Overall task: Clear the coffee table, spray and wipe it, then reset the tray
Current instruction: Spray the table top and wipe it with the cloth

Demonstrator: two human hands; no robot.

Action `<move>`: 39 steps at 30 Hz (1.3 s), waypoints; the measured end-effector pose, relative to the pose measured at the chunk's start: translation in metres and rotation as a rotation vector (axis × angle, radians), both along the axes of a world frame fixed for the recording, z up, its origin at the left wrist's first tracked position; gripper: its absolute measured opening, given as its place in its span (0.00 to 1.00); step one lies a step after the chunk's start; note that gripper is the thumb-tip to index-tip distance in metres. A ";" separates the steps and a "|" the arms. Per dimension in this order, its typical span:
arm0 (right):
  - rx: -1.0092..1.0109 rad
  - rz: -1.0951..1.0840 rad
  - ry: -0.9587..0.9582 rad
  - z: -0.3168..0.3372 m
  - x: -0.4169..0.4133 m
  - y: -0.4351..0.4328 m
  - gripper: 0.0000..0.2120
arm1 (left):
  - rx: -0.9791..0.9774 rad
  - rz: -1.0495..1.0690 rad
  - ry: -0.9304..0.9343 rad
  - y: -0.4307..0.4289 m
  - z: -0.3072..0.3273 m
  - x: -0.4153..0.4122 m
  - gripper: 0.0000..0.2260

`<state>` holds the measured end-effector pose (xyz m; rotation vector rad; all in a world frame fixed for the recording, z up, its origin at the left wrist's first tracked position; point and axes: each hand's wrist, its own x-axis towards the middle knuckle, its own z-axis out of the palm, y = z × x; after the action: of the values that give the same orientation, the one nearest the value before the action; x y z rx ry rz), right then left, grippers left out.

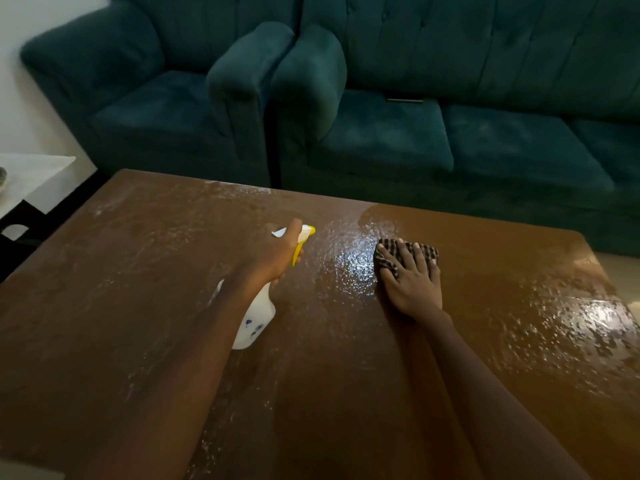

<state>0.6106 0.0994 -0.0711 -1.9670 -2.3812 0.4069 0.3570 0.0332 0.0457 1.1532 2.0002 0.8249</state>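
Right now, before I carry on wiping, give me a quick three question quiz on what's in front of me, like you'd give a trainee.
1. True or false: the right hand presses a striped cloth flat on the coffee table.
2. What does the left hand grip? A, a tray. B, a spray bottle. C, a sponge.
3. In one word: what colour is the bottle's trigger?

Key: 1 true. 2 B. 3 yellow.
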 end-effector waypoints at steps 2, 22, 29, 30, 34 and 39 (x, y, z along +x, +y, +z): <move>0.013 0.013 0.009 -0.001 0.001 0.008 0.25 | -0.022 0.027 0.031 0.010 -0.004 0.003 0.20; 0.011 -0.001 0.049 -0.001 -0.004 0.052 0.26 | 0.069 0.138 -0.025 0.047 0.005 -0.028 0.34; 0.001 -0.060 0.018 0.001 -0.012 0.070 0.26 | 0.086 0.137 -0.107 0.055 -0.003 -0.050 0.40; -0.004 -0.073 0.021 0.002 -0.015 0.077 0.26 | 0.091 0.127 -0.120 0.055 -0.003 -0.051 0.40; -0.016 -0.105 0.021 0.008 -0.046 0.118 0.26 | 0.135 0.143 -0.172 0.051 -0.008 -0.055 0.41; -0.001 0.036 0.020 0.008 -0.114 0.137 0.26 | 0.191 0.184 -0.187 0.052 -0.018 -0.058 0.32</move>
<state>0.4963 0.2366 -0.0635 -1.9131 -2.4085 0.4264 0.2995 0.0847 0.0277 0.9642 1.9225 1.1950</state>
